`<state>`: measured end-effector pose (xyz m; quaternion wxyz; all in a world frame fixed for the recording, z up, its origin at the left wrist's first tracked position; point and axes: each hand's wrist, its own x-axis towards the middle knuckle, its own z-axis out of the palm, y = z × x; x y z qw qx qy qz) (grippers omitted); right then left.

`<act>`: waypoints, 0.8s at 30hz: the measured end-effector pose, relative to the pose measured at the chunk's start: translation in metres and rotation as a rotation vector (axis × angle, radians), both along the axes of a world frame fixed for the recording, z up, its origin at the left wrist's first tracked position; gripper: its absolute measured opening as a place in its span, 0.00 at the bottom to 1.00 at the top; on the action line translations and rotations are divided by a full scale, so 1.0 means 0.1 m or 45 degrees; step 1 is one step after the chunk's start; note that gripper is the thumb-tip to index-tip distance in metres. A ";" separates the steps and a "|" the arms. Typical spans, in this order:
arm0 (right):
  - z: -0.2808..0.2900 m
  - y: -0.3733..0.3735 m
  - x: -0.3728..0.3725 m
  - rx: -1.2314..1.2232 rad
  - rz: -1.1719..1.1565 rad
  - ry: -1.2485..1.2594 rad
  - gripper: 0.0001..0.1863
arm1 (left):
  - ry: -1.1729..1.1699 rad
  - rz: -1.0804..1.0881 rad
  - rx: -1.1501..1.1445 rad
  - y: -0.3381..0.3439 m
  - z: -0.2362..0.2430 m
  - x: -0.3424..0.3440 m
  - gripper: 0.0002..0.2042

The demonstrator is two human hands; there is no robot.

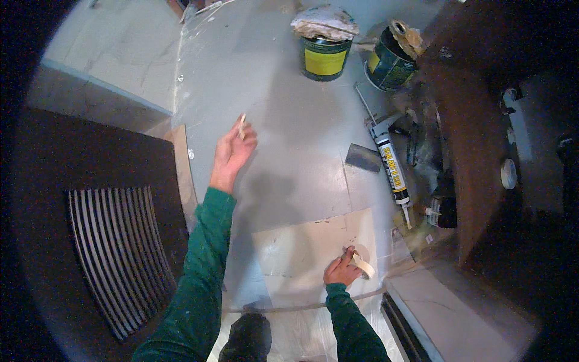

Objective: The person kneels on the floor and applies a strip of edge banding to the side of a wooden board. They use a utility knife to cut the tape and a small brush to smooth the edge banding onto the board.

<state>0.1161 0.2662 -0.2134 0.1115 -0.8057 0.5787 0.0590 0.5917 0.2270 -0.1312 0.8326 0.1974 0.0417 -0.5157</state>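
Note:
My left hand point(233, 154) is raised over the grey surface, its fingers closed in a pinch. Between them is a small, pale, narrow strip point(242, 128); it is slightly blurred, and I cannot make out its kind. Lower down and to the right, my right hand point(339, 271) grips a roll of cream-coloured masking tape point(365, 266). That roll hangs over a beige sheet point(295, 244) lying at the near end of the surface.
A caulking gun with a sealant cartridge point(392, 169) lies at the right, beside a dark rectangular block point(363, 157). Two dark buckets with yellow labels, one bucket point(325, 60) and another tilted bucket point(391, 63), stand at the far end. A dark slatted panel point(120, 253) is on the left.

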 end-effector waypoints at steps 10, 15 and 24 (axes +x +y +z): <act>-0.02 0.00 -0.04 -0.067 -0.007 -0.297 0.33 | -0.791 -0.181 0.637 -2.48 0.88 0.86 0.11; -0.08 0.00 -0.06 -0.134 0.030 -0.227 0.32 | -2.095 -0.235 0.934 -3.20 1.14 1.12 0.18; -0.13 0.00 -0.12 -0.091 0.071 -0.246 0.32 | -3.004 -0.528 1.089 -3.61 1.17 1.04 0.20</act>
